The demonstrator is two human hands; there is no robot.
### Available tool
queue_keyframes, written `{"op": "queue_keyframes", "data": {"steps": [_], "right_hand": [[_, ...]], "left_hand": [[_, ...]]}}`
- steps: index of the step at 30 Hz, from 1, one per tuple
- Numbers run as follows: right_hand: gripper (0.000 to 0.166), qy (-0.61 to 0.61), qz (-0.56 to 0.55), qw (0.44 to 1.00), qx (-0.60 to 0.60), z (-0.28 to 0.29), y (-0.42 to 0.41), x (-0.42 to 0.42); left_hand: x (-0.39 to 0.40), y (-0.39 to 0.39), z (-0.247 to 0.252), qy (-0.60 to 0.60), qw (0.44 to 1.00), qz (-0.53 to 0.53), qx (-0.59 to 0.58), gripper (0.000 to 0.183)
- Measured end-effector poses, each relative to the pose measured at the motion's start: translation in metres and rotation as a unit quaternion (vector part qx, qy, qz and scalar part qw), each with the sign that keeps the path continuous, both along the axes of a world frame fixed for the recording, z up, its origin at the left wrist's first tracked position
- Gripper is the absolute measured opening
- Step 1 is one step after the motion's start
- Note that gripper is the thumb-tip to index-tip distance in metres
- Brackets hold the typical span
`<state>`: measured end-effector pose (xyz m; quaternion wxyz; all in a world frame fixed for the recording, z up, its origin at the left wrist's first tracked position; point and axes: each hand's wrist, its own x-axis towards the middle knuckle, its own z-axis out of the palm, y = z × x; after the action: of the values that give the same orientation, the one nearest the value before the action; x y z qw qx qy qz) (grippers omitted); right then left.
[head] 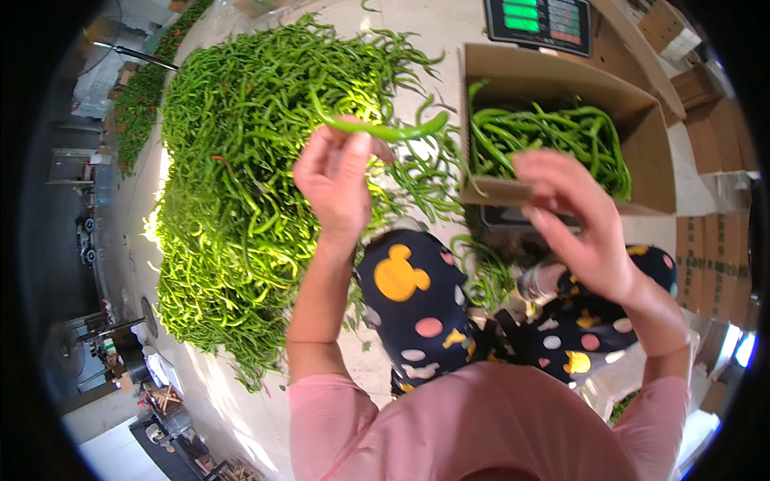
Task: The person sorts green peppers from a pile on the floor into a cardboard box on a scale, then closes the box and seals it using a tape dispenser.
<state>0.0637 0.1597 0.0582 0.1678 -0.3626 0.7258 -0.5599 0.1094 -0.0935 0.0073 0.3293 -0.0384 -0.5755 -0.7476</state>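
My left hand (340, 171) holds a long curved green chili pepper (391, 131) between thumb and fingers, above the right edge of a large heap of green chili peppers (240, 180) on the floor. My right hand (568, 210), slightly blurred, is raised over the near edge of an open cardboard box (646, 162), its fingers and thumb apart with nothing seen between them. Inside the box lie many green chili peppers (559, 135). One thin pepper hangs over the box's left wall.
A digital scale display (541, 24) stands behind the box. Loose green peppers (487, 270) lie on the floor between my legs. Stacked cardboard (713, 264) is at the right. Farther left is another pile of green peppers with some red ones (135, 114).
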Motion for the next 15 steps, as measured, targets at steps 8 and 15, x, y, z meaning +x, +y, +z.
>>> {"op": "queue_keyframes", "data": {"steps": [8,15], "right_hand": [[0.057,-0.241,0.043,0.963,-0.110,-0.010,-0.021,-0.008],[0.021,-0.141,0.041,0.989,0.002,-0.009,-0.019,-0.012]], "left_hand": [[0.006,0.030,0.035,-0.015,0.984,-0.136,0.113,0.014],[0.011,0.035,0.033,-0.102,0.965,-0.209,0.122,0.024]]}}
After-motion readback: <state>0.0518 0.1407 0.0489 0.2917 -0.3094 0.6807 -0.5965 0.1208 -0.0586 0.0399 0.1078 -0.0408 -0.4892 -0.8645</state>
